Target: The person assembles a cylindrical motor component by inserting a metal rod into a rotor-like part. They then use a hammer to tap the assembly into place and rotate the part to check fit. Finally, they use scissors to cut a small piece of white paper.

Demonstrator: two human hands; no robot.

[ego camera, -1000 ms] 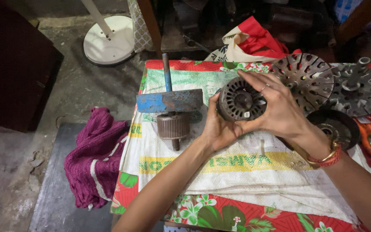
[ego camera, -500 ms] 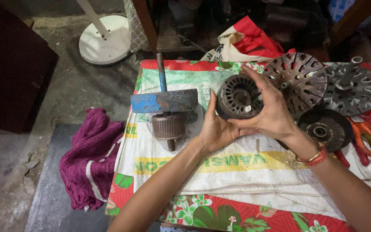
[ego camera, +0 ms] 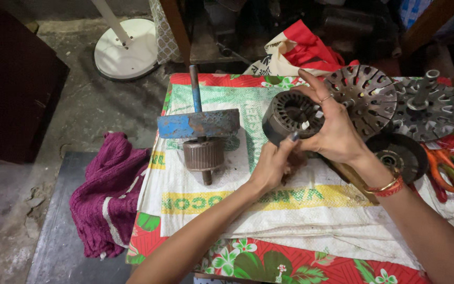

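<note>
Right now my right hand (ego camera: 337, 134) cups the dark motor stator (ego camera: 290, 117) off the cloth-covered table (ego camera: 290, 210), left hand (ego camera: 271, 165) propping from below with fingertips only, so a slipping grip could drop it onto the rotor (ego camera: 203, 154) or vented cover (ego camera: 363, 97) close by.

The stator (ego camera: 292, 117) is dull, dark ridged metal. The rotor (ego camera: 203, 153) looks rusty brown and finely grooved, under a blue bar (ego camera: 198, 124) with chipped, worn paint. The slotted covers (ego camera: 363, 97) are matt grey cast metal. A woven plastic sack (ego camera: 290, 202), grimy, covers the floral cloth (ego camera: 269, 263). The purple rag (ego camera: 109, 194) is knitted.
</note>
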